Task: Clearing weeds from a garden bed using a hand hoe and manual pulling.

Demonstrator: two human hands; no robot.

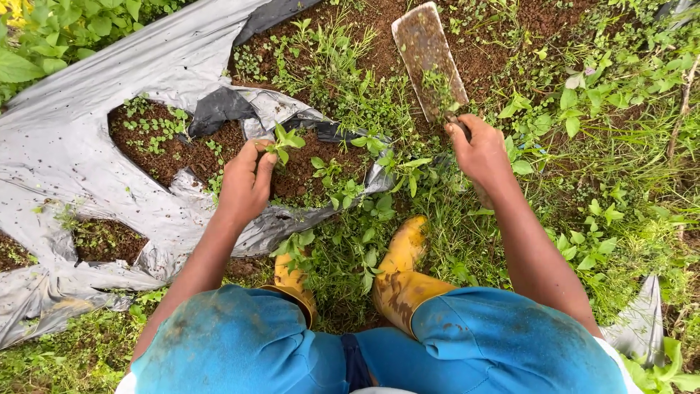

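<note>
My left hand (244, 182) is closed around a small green weed (285, 138) that stands in reddish soil inside a tear in the grey plastic ground sheet (87, 109). My right hand (481, 149) grips the handle of a wide, flat metal blade (429, 58), dirty with soil, which points away from me over the weedy ground. I am crouching: blue shorts (240, 343) and two muddy yellow rubber boots (399, 273) fill the lower middle of the view.
Green weeds and grass (605, 146) cover the right half. Bare reddish soil (481, 66) lies at the top middle. The torn sheet has several soil-filled holes on the left, and another scrap of sheet (643, 321) lies at the lower right.
</note>
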